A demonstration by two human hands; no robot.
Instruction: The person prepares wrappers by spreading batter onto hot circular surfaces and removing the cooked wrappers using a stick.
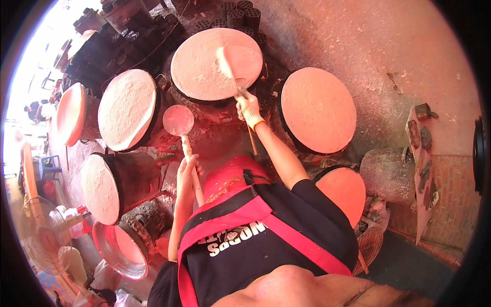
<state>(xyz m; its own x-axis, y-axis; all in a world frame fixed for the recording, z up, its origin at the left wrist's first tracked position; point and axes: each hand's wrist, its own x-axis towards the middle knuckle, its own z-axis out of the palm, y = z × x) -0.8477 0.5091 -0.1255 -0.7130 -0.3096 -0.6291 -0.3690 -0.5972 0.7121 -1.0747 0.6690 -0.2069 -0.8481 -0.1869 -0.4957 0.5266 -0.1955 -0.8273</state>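
Observation:
My right hand is closed round the handle of a flat spatula, whose blade is blurred by motion. The blade lies over the round griddle at the far centre, which bears a pale, rough-surfaced layer; a smoother patch shows to the blade's right. In my left hand is the handle of a long ladle. Its round bowl is held up short of the griddle, apart from the stoves. Whether the bowl contains anything, I cannot tell.
Several pale-topped round griddles on drum-like stoves ring me: left, lower left, right and lower right. Black coal briquettes are stacked behind. A metal basin, a fan and a red container stand nearer.

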